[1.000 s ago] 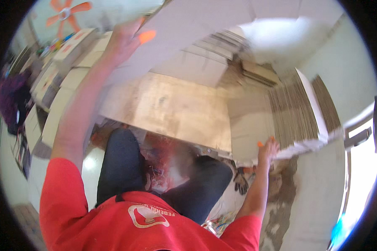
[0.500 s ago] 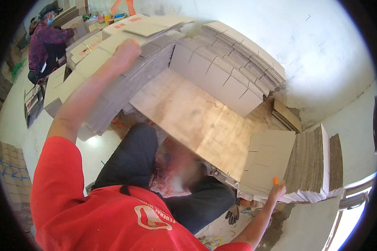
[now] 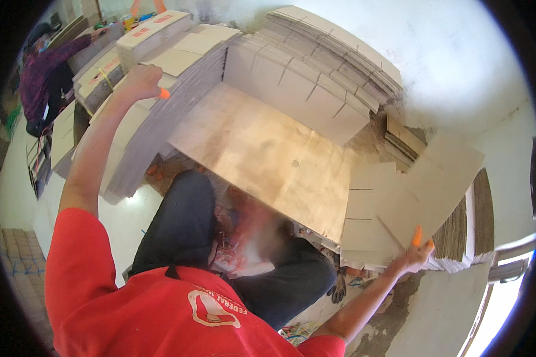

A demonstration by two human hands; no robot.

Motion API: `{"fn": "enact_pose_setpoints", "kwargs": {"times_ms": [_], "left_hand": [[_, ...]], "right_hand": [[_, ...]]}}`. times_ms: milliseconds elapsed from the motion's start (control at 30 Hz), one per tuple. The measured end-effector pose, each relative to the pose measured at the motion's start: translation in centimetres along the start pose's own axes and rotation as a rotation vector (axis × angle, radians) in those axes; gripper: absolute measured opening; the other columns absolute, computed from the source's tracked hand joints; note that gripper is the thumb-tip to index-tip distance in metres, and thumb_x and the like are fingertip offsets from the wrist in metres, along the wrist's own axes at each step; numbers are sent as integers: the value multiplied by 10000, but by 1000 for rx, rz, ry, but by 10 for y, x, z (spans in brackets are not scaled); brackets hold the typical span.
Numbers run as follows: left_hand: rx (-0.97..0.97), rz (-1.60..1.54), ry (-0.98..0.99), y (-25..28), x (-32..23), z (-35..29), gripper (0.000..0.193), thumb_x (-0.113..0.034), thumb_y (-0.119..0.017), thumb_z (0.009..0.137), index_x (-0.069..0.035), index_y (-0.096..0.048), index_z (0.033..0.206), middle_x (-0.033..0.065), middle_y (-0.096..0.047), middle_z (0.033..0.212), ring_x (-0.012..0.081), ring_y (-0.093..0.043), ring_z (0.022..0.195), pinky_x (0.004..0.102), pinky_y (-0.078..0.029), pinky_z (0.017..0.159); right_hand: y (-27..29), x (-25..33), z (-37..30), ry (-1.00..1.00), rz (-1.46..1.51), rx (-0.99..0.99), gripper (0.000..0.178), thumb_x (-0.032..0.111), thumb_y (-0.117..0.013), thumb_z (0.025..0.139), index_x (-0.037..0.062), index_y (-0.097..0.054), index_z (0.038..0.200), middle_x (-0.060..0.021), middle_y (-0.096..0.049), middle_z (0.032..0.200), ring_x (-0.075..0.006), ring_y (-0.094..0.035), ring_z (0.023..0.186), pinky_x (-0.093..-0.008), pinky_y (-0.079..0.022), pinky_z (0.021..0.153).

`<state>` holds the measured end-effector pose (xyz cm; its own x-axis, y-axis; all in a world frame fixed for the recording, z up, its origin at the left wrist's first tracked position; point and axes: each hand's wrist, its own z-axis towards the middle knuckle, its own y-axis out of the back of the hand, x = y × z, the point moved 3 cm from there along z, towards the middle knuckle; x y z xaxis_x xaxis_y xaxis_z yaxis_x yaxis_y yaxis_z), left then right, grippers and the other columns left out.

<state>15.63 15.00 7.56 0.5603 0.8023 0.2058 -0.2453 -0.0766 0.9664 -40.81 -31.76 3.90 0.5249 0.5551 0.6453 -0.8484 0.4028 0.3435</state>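
My left hand (image 3: 139, 83) is above the left stack of cardboard sheets (image 3: 187, 89), its fingers curled in and an orange finger cover jutting out toward the stack. No sheet shows in it. At the right, my right hand (image 3: 415, 257) pinches the near edge of a grey cardboard sheet (image 3: 443, 181), an orange-covered finger lying on top of it. That sheet is tilted over the right pile, whose slotted top sheet (image 3: 368, 202) shows at its left. Between the piles lies a bare wooden board (image 3: 256, 149).
Slotted cardboard sheets (image 3: 298, 80) stand and lie stacked along the board's far side. White cartons (image 3: 155, 35) sit at the far left, near another person (image 3: 47, 77). A dark glove (image 3: 338, 288) lies on the floor by my knee (image 3: 304, 268).
My left hand has come back leftward and down from the far end of the left stack. My right hand has lifted a sheet off the right pile and swung it rightward.
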Motion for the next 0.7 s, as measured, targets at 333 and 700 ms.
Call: {"fn": "enact_pose_setpoints", "kwargs": {"times_ms": [333, 700], "left_hand": [[-57, -674, -643, -40, -220, 111, 658, -146, -807, 662, -18, -504, 1231, 142, -581, 1097, 321, -544, 1023, 426, -452, 860], [-346, -521, -582, -52, -385, 218, 548, -65, -786, 671, -16, -504, 1138, 119, -572, 1096, 299, -494, 1091, 431, -410, 938]], "right_hand": [[-124, 100, -45, -34, 455, -53, 547, -78, -706, 780, 9, -536, 1292, -132, -638, 1171, -188, -627, 990, -295, -550, 875], [-169, 87, -41, 115, 265, 7, 595, -113, -657, 811, 20, -478, 1362, -108, -564, 1310, -178, -589, 1066, -292, -530, 903]]}}
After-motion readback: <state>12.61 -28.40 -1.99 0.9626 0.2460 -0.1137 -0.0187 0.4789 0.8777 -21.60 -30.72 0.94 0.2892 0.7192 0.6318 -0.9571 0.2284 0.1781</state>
